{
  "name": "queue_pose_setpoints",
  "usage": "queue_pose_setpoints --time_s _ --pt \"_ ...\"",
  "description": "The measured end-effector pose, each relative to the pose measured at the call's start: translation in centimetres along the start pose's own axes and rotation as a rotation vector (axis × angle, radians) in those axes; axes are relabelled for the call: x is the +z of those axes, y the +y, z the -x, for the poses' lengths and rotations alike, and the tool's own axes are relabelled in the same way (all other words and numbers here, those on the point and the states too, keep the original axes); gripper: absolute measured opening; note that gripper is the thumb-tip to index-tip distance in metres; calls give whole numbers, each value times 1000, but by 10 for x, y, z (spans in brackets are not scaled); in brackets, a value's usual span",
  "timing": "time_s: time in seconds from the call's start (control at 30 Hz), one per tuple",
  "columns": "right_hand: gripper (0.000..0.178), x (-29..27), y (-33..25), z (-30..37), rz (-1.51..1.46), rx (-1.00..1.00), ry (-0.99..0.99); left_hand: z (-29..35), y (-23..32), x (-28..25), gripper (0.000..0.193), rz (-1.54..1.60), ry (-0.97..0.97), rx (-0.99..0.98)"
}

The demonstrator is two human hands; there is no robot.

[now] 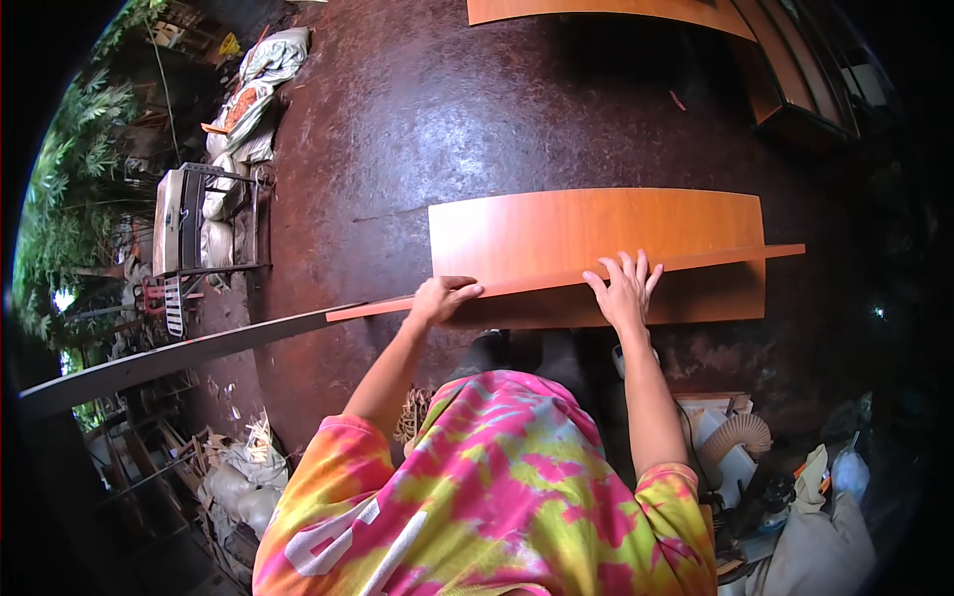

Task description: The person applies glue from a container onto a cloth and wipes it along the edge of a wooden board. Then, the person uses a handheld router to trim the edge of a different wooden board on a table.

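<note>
A long, narrow orange-brown wooden board (pixel 715 257) stands on edge in front of me, its thin edge upward. My left hand (pixel 442 298) is closed over that edge toward the board's left end. Farther right, my right hand (pixel 626 288) rests on the same edge with its fingers spread. Beyond and beneath it, a wide orange-brown wooden panel (pixel 596 226) lies flat, partly hidden by the upright board. A long grey strip (pixel 189 348) stretches from the board's left end toward the far left; whether they are joined I cannot tell.
Another wooden panel (pixel 616 8) and a cabinet-like wooden piece (pixel 785 70) stand at the back right. White sacks (pixel 276 55) and a metal-framed cart (pixel 214 223) line the left side. Near my right are a ribbed hose (pixel 737 437) and a pale sack (pixel 825 546).
</note>
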State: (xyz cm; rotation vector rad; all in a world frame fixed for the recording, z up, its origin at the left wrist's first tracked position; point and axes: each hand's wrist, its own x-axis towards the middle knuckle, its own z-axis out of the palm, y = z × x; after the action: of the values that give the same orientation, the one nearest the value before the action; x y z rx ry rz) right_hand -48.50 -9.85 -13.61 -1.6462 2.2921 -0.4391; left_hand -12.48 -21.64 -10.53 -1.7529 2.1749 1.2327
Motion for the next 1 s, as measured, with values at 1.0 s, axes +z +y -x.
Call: queue_pose_setpoints --time_s 1.0 --pt "47 -2 -14 1 13 -13 -45 -37 52 44 73 80 -25 75"
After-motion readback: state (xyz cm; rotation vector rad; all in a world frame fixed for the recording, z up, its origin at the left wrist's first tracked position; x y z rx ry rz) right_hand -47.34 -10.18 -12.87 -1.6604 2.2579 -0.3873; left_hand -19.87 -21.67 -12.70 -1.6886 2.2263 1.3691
